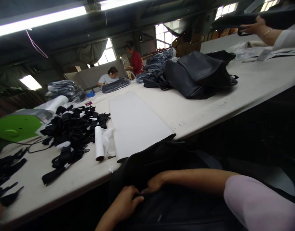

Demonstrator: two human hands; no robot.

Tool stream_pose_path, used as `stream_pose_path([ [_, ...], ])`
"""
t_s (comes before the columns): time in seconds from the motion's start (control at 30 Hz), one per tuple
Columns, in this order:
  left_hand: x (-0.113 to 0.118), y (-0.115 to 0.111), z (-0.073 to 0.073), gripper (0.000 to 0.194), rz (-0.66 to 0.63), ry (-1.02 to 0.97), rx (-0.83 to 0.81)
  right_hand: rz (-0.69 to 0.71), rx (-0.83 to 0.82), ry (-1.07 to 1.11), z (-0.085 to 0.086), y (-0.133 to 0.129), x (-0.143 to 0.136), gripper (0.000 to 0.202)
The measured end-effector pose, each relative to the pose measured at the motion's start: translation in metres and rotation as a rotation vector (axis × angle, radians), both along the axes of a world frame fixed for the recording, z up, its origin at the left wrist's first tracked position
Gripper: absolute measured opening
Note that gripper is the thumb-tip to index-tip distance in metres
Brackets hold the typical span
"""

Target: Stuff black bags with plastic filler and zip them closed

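A large black bag (181,205) of soft, smooth fabric is bunched in front of me at the table's near edge. My left hand (125,202) is closed on its material, thumb and fingers pinching a fold. Close beside it, my right hand (156,182) reaches in from the right with its fingers curled on the same fabric; the fingertips are partly hidden. The bag's upper edge rests against a white sheet (140,118) lying on the table.
The long white table (193,118) carries a pile of black straps (75,125), a white roll (98,144) and more black bags (198,72). A green machine (17,126) stands left. Co-workers are at the far side; another person's hand (258,27) holds a black item upper right.
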State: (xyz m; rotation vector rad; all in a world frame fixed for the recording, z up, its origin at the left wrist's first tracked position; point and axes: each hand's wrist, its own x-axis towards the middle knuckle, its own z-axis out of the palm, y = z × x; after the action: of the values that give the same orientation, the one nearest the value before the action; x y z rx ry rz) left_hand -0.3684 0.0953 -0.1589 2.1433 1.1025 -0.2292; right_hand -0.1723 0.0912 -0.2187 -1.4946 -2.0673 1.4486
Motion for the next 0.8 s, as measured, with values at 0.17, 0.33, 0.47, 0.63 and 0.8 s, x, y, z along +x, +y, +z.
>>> stream_pose_path([
  [0.17, -0.013, 0.016, 0.004, 0.035, 0.114, 0.087, -0.112, 0.212, 0.006, -0.064, 0.030, -0.023, 0.055, 0.059],
  [0.33, 0.002, 0.023, 0.003, 0.050, 0.274, 0.143, -0.113, 0.213, 0.244, -0.106, 0.031, -0.047, 0.057, 0.051],
  [0.47, 0.007, 0.023, 0.025, 0.045, 0.244, 0.122, -0.149, 0.201, 0.426, -0.072, 0.027, -0.062, 0.055, 0.034],
  [0.63, -0.017, 0.036, 0.049, 0.045, 0.119, -0.061, -0.394, 0.272, 0.587, 0.047, 0.030, -0.079, 0.065, 0.033],
  [0.8, -0.003, 0.041, 0.019, 0.051, 0.417, -0.246, -0.440, 0.202, 0.602, 0.027, 0.034, -0.079, 0.055, 0.028],
])
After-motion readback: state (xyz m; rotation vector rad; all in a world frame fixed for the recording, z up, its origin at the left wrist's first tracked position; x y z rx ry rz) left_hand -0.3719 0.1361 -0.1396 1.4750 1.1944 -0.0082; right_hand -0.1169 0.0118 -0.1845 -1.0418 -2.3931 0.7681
